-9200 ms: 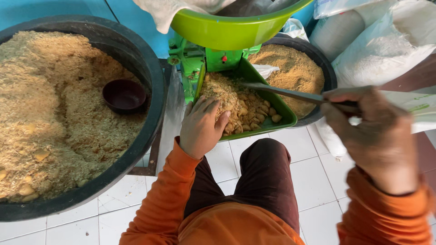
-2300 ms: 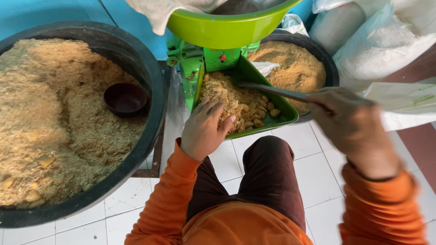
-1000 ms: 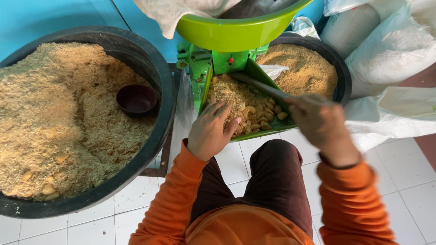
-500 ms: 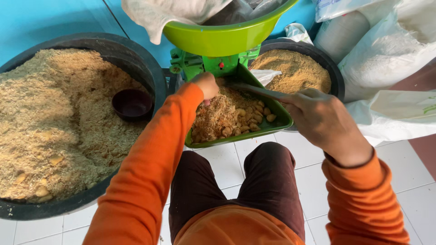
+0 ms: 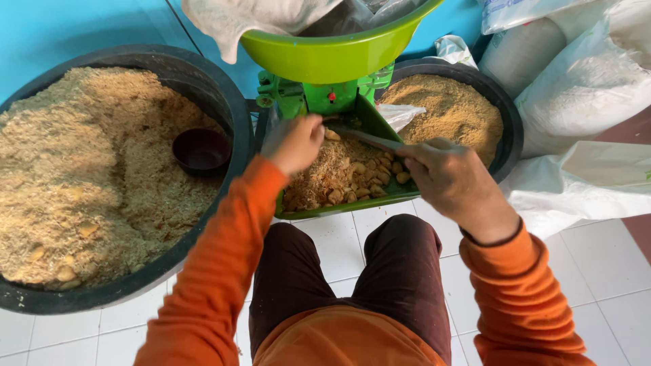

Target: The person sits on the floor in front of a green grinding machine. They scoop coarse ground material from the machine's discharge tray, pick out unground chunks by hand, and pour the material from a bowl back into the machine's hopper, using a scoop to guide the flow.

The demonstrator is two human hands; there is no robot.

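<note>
Between my two hands sits one green tray (image 5: 393,196) of crumbs and lumps. Left hand (image 5: 295,142) reaches forward, fingers curled loosely over the heap near the chute; whether it grips anything I cannot tell. Right hand (image 5: 451,179) is closed around one thin stick (image 5: 369,139), its tip over the tray. Two black tubs (image 5: 230,108) flank them.

Tray (image 5: 380,200) between two tubs (image 5: 224,102)

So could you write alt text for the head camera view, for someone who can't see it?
A person's left hand reaches into a green tray of brown crumbs and lumps under a green grinder, while the right hand holds a thin tool. Black tubs of meal flank it.
</note>
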